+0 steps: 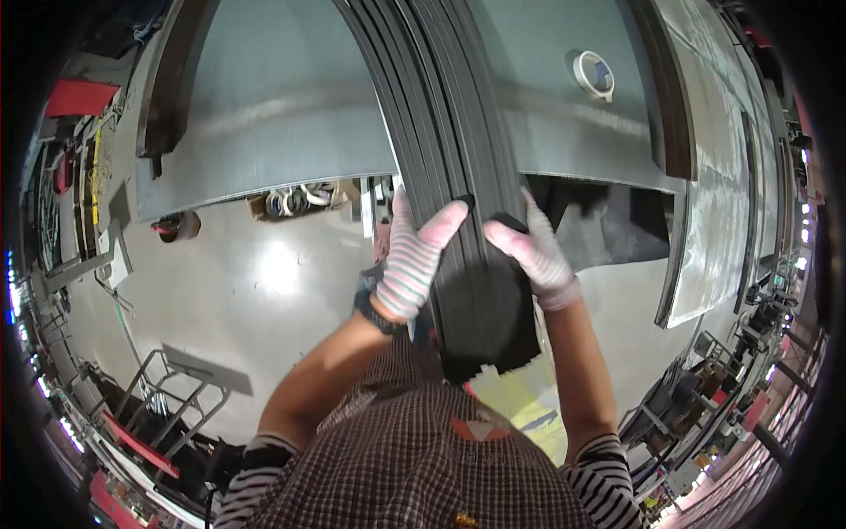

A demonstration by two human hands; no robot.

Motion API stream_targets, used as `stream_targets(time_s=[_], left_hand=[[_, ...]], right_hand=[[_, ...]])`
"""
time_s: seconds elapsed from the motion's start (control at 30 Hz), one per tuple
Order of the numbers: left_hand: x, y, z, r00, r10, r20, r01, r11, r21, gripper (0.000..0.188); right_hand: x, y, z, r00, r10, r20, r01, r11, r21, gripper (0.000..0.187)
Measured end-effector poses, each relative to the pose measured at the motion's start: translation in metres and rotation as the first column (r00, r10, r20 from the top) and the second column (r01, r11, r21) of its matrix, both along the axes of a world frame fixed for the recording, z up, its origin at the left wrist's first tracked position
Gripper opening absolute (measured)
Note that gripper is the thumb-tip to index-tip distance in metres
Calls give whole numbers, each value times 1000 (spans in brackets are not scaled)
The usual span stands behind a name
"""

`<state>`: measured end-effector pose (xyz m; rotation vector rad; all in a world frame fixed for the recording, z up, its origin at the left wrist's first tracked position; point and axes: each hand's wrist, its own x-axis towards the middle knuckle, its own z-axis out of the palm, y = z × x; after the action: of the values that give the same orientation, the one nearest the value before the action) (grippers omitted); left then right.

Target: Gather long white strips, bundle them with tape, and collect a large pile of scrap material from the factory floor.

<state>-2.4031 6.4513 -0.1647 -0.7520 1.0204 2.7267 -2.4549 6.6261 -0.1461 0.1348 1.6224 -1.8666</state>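
A bundle of long black grooved strips (438, 115) runs from the far edge of the view toward me, across a grey metal tabletop (282, 115) and out past its near edge. The bundle's near end lies close to my body. My left hand (414, 256), in a striped glove, grips its left side with the thumb on top and the fingers down along the side. On the opposite side my right hand (536, 251), also gloved, holds it in the same way. A small black piece shows at each thumb; I cannot make out what these are. The fingertips are mostly hidden.
A white tape roll (593, 75) lies on the tabletop at right. Below the table edge stands a cardboard box (330, 201) with several rolls. Dark rails (181, 79) flank the tabletop, and a pale panel (718, 194) stands beyond on the right. A metal-framed cart (176, 388) is at lower left.
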Motion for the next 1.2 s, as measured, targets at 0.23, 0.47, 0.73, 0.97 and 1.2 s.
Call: stream_targets(time_s=[0.23,0.47,0.73,0.97,1.2], left_hand=[[43,65,-21,996,18,-91,-67,822,-566,81],[146,82,-57,926,30,376,-79,990,116,81],[92,40,10,999,-3,53,25,909,-417,78],[145,18,-45,948,-267,176,319,767,-557,95],[101,21,-10,982,66,177,-17,964,-266,54]], right_hand=[[44,72,-48,999,6,47,-7,1000,11,102],[52,57,-39,983,69,169,-64,997,-31,114],[37,23,-29,991,-40,132,39,999,10,110],[47,16,-42,936,-1,353,29,997,-74,94],[40,1,-5,972,-50,232,55,998,-16,84]])
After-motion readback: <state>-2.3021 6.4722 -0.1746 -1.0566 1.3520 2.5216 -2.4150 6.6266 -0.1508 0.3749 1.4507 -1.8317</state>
